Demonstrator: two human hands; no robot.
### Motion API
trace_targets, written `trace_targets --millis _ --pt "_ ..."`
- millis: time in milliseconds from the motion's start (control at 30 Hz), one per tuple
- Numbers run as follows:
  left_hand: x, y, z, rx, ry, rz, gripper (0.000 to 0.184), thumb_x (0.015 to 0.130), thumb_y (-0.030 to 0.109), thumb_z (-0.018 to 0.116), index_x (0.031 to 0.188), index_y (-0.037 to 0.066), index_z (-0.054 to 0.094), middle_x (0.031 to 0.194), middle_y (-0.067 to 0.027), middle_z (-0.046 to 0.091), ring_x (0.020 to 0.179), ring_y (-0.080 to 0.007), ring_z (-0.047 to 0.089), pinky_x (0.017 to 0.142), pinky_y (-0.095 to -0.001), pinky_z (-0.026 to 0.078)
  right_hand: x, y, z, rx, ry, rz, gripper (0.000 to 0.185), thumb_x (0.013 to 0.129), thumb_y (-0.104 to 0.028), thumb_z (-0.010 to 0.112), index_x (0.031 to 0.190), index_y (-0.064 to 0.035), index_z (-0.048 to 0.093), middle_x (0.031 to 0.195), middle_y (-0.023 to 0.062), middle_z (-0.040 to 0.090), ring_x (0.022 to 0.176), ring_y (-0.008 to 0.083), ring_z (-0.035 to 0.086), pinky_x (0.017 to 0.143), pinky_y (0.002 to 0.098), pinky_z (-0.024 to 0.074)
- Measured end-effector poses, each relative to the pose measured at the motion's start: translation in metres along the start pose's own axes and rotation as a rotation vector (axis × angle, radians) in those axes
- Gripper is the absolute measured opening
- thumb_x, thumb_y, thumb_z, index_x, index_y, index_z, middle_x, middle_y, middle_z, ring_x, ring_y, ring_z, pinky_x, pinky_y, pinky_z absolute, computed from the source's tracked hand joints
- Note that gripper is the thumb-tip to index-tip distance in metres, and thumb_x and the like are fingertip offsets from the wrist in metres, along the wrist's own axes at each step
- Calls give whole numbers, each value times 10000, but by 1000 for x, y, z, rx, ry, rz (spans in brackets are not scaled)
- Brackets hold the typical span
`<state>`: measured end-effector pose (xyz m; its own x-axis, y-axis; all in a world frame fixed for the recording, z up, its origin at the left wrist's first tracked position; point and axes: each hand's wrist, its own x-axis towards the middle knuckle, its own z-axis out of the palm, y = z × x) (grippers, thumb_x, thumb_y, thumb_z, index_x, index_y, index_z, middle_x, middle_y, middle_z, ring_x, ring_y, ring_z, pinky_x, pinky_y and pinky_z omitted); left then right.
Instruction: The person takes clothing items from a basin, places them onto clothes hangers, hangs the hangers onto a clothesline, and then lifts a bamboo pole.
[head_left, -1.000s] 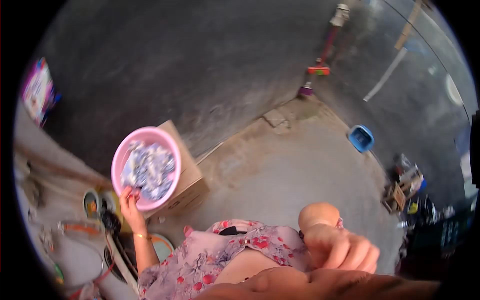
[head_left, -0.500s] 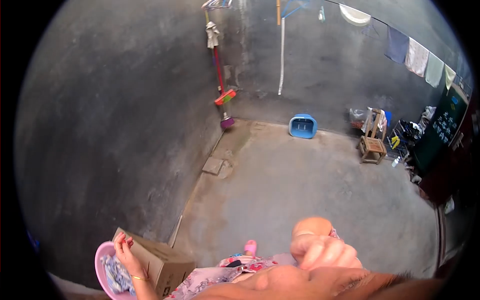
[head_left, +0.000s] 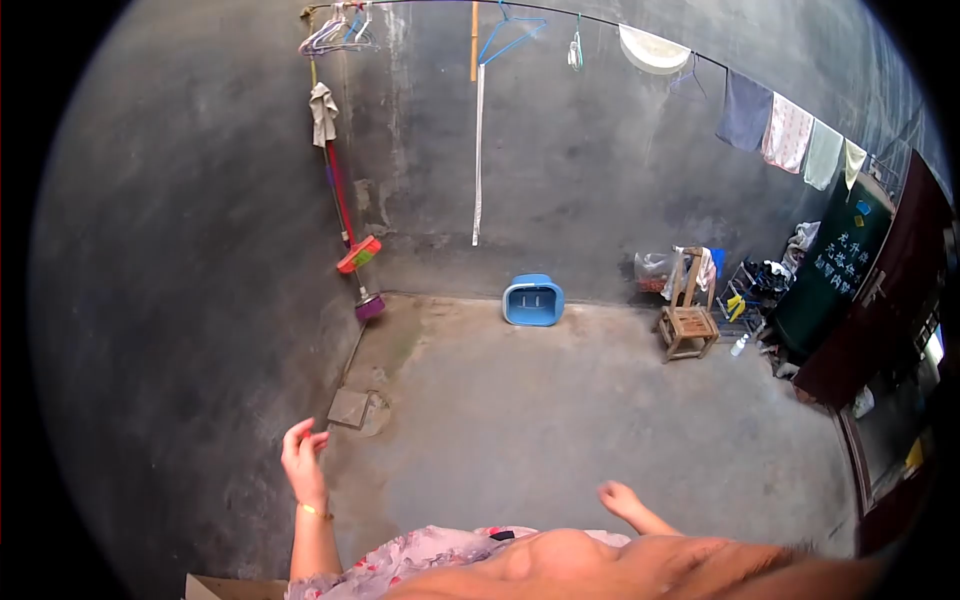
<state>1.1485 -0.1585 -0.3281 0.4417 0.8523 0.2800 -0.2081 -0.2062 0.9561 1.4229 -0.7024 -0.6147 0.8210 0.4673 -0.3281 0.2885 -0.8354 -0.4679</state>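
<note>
A cardboard box (head_left: 235, 588) is sitting bottom left, mostly cut off. The left hand (head_left: 303, 455) is hanging open nearby; the right hand (head_left: 621, 498) is looking blurry, its grip impossible to tell. A blue basin (head_left: 533, 304) is resting beside the wall (head_left: 590, 180).

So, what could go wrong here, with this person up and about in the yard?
A foot might catch on the square slab beside the left wall, if its edge stands proud. The small bottle on the floor by the wooden chair could get kicked over. And the cardboard box, only partly in view below the left hand, might be bumped.
</note>
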Motion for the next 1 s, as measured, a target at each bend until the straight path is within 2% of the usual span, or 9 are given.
trace_targets --millis 67,133,400,567,667,733,800,900,1000 --pt "50 9 82 -97 -115 55 209 930 47 449 1086 -11 575 980 -70 592 827 -152 631 735 -261 502 -7 51 25 38 -275 354 216 786 -234 535 828 -50 641 851 179 644 808 346 616 706 454 483" --pt "80 7 130 -104 -177 108 209 927 36 452 1090 -7 576 967 -66 596 826 -150 628 751 -266 501 -4 51 43 248 -370 512 210 784 -231 535 808 -48 634 824 173 640 777 335 612 680 450 479" --pt "165 9 303 -77 -277 308 219 924 11 439 1090 -4 580 980 -61 617 837 -133 619 786 -274 494 135 70 -16 671 -240 580 203 780 -222 537 725 -40 610 715 151 621 651 294 596 577 434 463" --pt "218 31 396 -75 -289 378 227 947 84 432 1106 -1 570 1030 -67 617 844 -138 622 763 -277 495 204 155 -88 748 -75 670 216 777 -217 538 673 -36 594 647 137 609 573 269 585 513 425 453" --pt "248 41 439 -51 -320 440 230 943 86 440 1114 -5 564 1048 -70 613 860 -138 619 778 -275 488 318 180 -179 680 197 380 229 775 -213 539 642 -33 585 606 128 602 526 253 579 474 419 446" --pt "269 48 463 -43 -343 481 230 940 84 446 1114 -7 564 1057 -70 611 871 -139 618 790 -274 483 403 70 -296 647 287 55 339 849 -296 531 612 -55 545 513 60 530 460 178 526 413 348 398" --pt "292 56 487 -33 -380 543 205 947 56 448 1117 -2 547 978 -81 617 863 -143 613 803 -278 489 496 -4 -377 557 186 -234 284 897 -274 518 707 -69 567 586 29 546 501 119 502 450 290 412" --pt "348 61 514 7 -440 527 219 932 41 454 1133 1 532 1053 -78 581 886 -146 608 801 -271 485 551 -163 -480 666 190 -503 106 836 -81 525 906 -20 576 649 32 554 551 113 523 481 269 432" --pt "419 69 546 50 -429 694 217 916 19 462 1115 -2 547 1065 -63 573 880 -137 606 797 -260 471 590 -287 -553 606 130 -825 203 782 -59 523 978 -43 574 703 31 568 580 109 531 496 271 448"
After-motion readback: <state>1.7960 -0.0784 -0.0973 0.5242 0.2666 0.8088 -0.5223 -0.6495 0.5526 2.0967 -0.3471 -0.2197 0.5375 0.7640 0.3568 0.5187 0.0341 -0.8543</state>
